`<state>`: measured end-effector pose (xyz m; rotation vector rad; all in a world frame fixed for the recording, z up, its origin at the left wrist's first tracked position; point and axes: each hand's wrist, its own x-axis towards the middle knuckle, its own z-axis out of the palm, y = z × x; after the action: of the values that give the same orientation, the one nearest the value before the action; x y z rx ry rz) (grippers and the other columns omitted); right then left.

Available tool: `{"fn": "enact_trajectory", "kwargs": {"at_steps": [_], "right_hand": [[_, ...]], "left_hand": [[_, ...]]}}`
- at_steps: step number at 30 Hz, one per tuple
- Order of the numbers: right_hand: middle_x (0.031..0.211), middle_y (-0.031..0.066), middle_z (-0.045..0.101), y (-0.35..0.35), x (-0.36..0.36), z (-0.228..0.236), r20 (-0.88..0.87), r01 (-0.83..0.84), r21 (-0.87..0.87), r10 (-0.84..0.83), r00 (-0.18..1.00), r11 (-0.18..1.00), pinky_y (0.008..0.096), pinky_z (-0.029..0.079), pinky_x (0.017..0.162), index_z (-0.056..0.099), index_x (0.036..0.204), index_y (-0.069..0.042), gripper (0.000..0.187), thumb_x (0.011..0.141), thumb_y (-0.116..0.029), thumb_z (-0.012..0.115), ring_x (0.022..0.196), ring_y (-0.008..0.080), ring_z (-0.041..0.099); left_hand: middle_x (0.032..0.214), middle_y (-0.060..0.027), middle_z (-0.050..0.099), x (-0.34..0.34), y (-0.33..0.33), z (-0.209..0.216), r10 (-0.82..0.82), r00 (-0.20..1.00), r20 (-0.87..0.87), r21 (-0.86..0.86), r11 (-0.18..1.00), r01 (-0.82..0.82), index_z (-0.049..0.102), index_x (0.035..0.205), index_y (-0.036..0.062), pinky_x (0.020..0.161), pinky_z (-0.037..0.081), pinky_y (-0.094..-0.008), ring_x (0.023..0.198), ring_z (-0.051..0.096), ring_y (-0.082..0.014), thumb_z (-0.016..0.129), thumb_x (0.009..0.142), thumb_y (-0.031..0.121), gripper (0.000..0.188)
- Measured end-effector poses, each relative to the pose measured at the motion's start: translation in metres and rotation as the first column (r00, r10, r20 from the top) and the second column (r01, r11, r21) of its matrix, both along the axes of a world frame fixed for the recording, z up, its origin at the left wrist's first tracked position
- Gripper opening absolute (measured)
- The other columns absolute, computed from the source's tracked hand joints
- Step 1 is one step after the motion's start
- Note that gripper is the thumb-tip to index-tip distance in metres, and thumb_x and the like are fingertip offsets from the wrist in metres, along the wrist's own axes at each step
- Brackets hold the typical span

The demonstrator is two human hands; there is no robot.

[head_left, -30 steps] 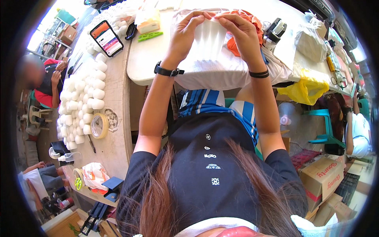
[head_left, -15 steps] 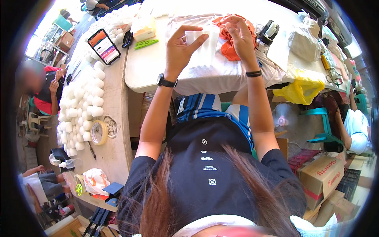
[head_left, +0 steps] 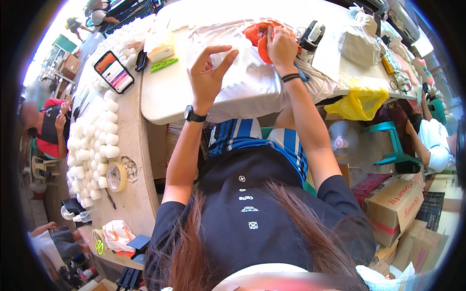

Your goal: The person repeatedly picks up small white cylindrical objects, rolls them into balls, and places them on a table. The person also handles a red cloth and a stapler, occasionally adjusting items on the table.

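Note:
My left hand (head_left: 206, 80) is curled in a C over the white cloth (head_left: 267, 89). Its thumb and fingers close around a pale, cup-shaped white piece (head_left: 239, 57), whose outline nearly melts into the bright cloth behind it. Right of it, my right hand (head_left: 281, 51) grips the bunched orange cloth (head_left: 258, 35) with fingers pressed into the folds. A black-and-white device (head_left: 313, 35) stands just right of that hand.
Many small white cups (head_left: 92, 155) crowd the left table, beside a tape roll (head_left: 116, 176) and a propped phone (head_left: 114, 72). A green clip-like strip (head_left: 164, 65) lies nearer. A yellow bag (head_left: 361, 103) hangs at the right edge. Other people sit at far left and right.
My right hand has come down from an open, raised pose and taken hold of the orange cloth. My left hand has shifted slightly left and lower, still curled around the white piece.

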<state>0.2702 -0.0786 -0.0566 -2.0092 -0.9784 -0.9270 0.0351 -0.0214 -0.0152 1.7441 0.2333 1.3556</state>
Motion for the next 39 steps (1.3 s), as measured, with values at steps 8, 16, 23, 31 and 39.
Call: {"fn": "enact_trajectory", "kwargs": {"at_steps": [8, 16, 23, 31, 39], "right_hand": [[0.101, 0.0111, 0.071, -0.024, -0.017, 0.037, 0.179, 0.074, 0.073, -0.086, 0.98, 0.995, 0.041, 0.05, 0.086, 0.077, 0.101, -0.011, 0.039, 0.092, -0.046, 0.063, 0.101, 0.0309, 0.065], [0.121, 0.03, 0.06, -0.09, 0.033, 0.021, -0.801, 0.429, 0.111, -0.175, 0.572, 0.896, 0.0529, 0.044, 0.1, 0.077, 0.104, -0.002, 0.061, 0.092, -0.056, 0.053, 0.124, 0.0434, 0.045], [0.08, 0.0104, 0.075, -0.07, 0.055, 0.02, -0.704, 0.281, 0.646, 0.41, 0.581, 0.71, 0.03, 0.053, 0.079, 0.078, 0.082, 0.001, 0.022, 0.085, -0.021, 0.077, 0.069, 0.016, 0.067], [0.084, 0.012, 0.072, -0.086, -0.004, -0.003, -0.678, 0.279, 0.254, -0.035, 0.734, 0.926, 0.0506, 0.035, 0.101, 0.077, 0.08, -0.007, 0.029, 0.087, -0.035, 0.076, 0.096, 0.0275, 0.061], [0.079, 0.0192, 0.069, -0.115, 0.017, -0.01, -0.391, 0.072, 0.146, -0.009, 0.921, 0.987, 0.0396, 0.05, 0.072, 0.076, 0.08, -0.002, 0.021, 0.086, -0.022, 0.077, 0.076, 0.0306, 0.065]], "left_hand": [[0.09, 0.0036, 0.073, -0.001, -0.005, -0.001, 0.067, 0.996, -0.051, 0.002, 0.998, -0.067, 0.076, 0.099, 0.0095, 0.051, 0.027, -0.0197, 0.058, 0.034, -0.0003, 0.084, 0.083, 0.018, 0.02], [0.102, -0.004, 0.072, 0.0, -0.004, -0.007, 0.068, 0.998, -0.011, 0.137, 0.988, -0.066, 0.073, 0.101, 0.007, 0.056, 0.034, -0.0183, 0.066, 0.046, 0.0002, 0.084, 0.083, 0.012, 0.022], [0.102, -0.0049, 0.072, -0.003, -0.007, -0.006, 0.056, 0.998, -0.029, 0.09, 0.994, -0.053, 0.073, 0.101, 0.0065, 0.058, 0.035, -0.0182, 0.068, 0.047, -0.0002, 0.084, 0.083, 0.012, 0.022], [0.101, -0.0041, 0.072, 0.001, -0.006, -0.007, 0.011, 0.999, 0.04, 0.09, 0.996, -0.015, 0.073, 0.1, 0.006, 0.057, 0.034, -0.0181, 0.068, 0.046, 0.0003, 0.084, 0.082, 0.012, 0.022], [0.101, -0.0045, 0.071, -0.002, -0.008, -0.007, 0.037, 0.999, -0.014, 0.107, 0.994, -0.036, 0.073, 0.101, 0.0063, 0.059, 0.035, -0.0182, 0.069, 0.048, -0.0002, 0.085, 0.081, 0.01, 0.023]]}}
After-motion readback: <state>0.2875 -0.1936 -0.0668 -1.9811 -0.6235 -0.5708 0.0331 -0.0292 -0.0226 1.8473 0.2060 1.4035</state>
